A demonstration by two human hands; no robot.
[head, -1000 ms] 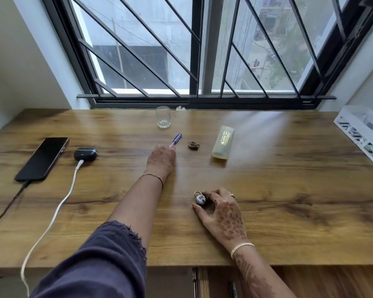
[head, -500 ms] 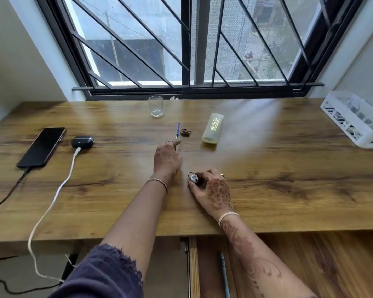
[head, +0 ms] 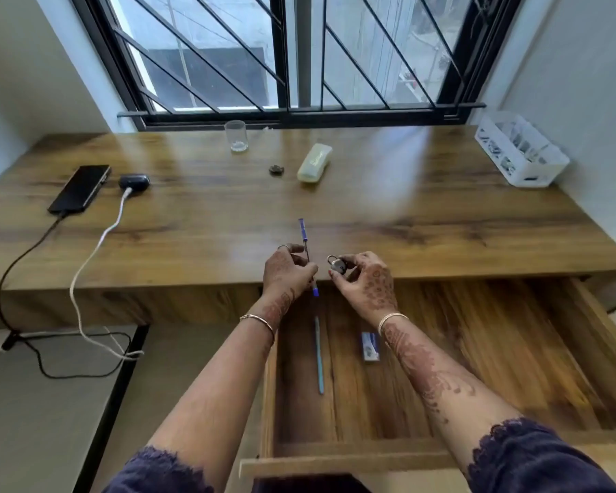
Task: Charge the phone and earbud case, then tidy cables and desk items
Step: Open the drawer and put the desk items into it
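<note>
My left hand (head: 287, 274) grips a blue pen (head: 304, 240) at the desk's front edge, its tip pointing down toward the open drawer (head: 495, 350). Just to its right, my right hand (head: 365, 282) holds a small silver padlock (head: 336, 264) above the same edge. At the far left of the desk lies a black phone (head: 80, 188) with a black cable (head: 22, 257) plugged in. Beside it sits the dark earbud case (head: 134, 182) with a white cable (head: 93, 257) attached. Both cables hang over the front edge to the floor.
Inside the drawer lie a light blue pen (head: 319, 354) and a small blue-white box (head: 370, 346). A glass (head: 236, 136), a small dark object (head: 276, 169) and a pale yellow case (head: 314, 161) stand near the window. A white basket (head: 520, 154) sits far right.
Both hands drew back from the middle of the desk to its front edge, lifting the pen and the padlock. The view tilted down, showing the open drawer.
</note>
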